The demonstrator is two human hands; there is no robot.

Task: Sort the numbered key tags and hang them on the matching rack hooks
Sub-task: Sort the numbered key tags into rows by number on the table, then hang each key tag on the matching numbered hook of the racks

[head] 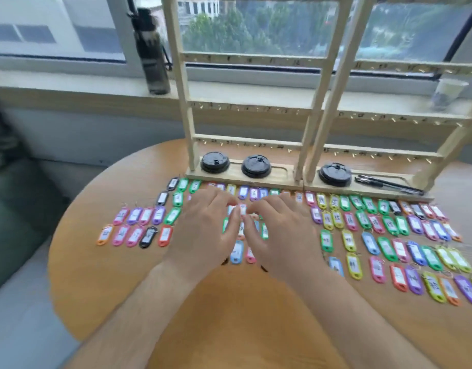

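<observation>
Item: numbered key tags (pixel 386 249), assorted colours, lying in rows on the round wooden tabletop (pixel 229 315), in front of two wooden hook racks (pixel 237 179). We rest our left hand (pixel 203 225) and right hand (pixel 280 230), fingers loosely spread, on the middle tags.

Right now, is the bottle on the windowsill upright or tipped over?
Upright. The bottle stands on its base on the windowsill, cap on top.

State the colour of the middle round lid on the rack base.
Black: the lid is clearest in head view.
</observation>
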